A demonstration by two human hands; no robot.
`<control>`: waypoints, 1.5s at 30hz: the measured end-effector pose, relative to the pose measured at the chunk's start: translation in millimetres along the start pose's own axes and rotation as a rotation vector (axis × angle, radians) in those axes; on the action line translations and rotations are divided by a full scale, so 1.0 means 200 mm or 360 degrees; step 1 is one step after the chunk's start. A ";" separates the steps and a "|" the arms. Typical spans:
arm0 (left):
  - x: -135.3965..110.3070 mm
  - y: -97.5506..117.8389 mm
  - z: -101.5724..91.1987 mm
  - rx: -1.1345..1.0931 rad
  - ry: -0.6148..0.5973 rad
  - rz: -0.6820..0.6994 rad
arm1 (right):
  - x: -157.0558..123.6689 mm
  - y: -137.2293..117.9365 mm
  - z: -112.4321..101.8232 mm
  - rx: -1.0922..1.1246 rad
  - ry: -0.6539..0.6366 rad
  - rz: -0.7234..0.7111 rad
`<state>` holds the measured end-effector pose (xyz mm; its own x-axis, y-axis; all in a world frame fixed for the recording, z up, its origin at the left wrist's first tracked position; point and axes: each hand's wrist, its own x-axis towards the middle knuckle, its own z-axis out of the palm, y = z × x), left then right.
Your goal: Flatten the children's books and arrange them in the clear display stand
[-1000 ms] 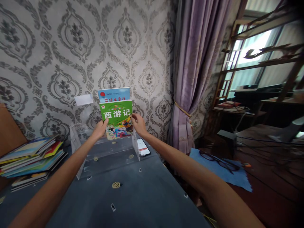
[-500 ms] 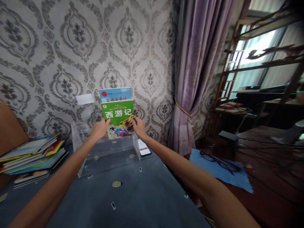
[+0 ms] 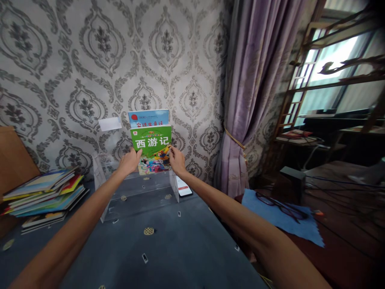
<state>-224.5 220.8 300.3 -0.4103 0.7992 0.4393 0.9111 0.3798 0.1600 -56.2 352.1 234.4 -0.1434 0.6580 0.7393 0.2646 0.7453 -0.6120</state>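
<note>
Pinching the green book's [image 3: 152, 146] side edges, each grip pressed tight, left hand [image 3: 130, 161] and right hand [image 3: 177, 160] steady it in the clear rack [image 3: 135, 194] at the tabletop's [image 3: 168, 249] far edge; likely light, bendy.

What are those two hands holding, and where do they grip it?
A green book, held upright: the left hand grips its left edge, the right hand its right edge, both below its title.
</note>
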 end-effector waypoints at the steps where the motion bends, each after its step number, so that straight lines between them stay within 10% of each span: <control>1: 0.00 0.00 0.00 -0.0002 -0.0003 0.0001 | 0.00 0.00 0.00 0.0012 0.0011 -0.0015; 36: -0.06 -0.01 0.12 -0.0537 0.0357 -0.0098 | -0.01 0.03 0.04 0.0527 0.0253 0.0082; 45: 0.07 0.01 -0.07 -0.0852 0.0574 -0.0012 | 0.23 -0.17 -0.03 0.0538 0.0390 0.0028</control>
<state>-227.4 227.0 319.4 -0.4628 0.5551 0.6911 0.8398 0.0251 0.5423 -65.5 357.3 291.5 0.1003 0.6563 0.7478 -0.0690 0.7544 -0.6528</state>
